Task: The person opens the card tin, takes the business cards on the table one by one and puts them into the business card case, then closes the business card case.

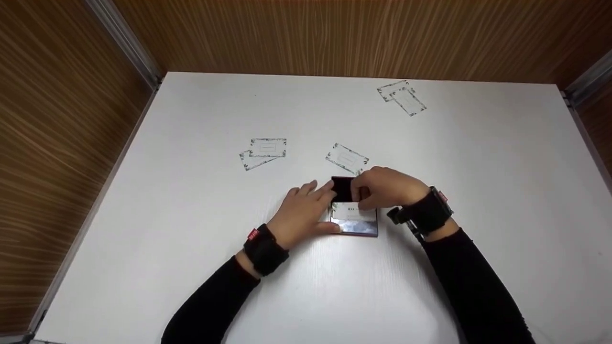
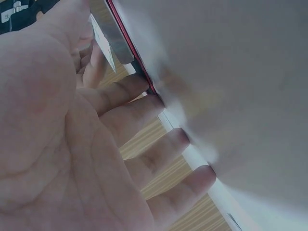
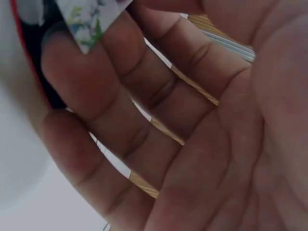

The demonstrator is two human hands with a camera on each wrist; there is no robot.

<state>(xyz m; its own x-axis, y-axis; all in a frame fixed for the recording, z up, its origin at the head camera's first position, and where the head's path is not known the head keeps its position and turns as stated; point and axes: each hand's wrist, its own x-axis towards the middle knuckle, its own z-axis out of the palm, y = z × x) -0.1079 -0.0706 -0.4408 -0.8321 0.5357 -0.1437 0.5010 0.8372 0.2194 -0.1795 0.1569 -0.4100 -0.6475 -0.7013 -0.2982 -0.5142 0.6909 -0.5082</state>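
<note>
An opened card case (image 1: 361,227) lies on the white table, its dark-lined lid (image 1: 341,190) on the far side and its shiny half nearer. My left hand (image 1: 306,210) rests at the case's left side, fingers extended and thumb on the near left corner. In the left wrist view, its fingertips (image 2: 180,137) touch the table and the red case edge. My right hand (image 1: 389,186) pinches a white printed card (image 1: 343,210) over the shiny half. Green leaves show on the card's corner (image 3: 89,31) in the right wrist view. Whether other cards lie inside is hidden.
Beyond the lid, a leaf-bordered card (image 1: 347,158) lies alone. Two overlapping cards (image 1: 267,147) are farther left, and another overlapping pair (image 1: 408,102) is near the back edge. Wood-grain panels (image 1: 334,38) stand along the back and sides of the table.
</note>
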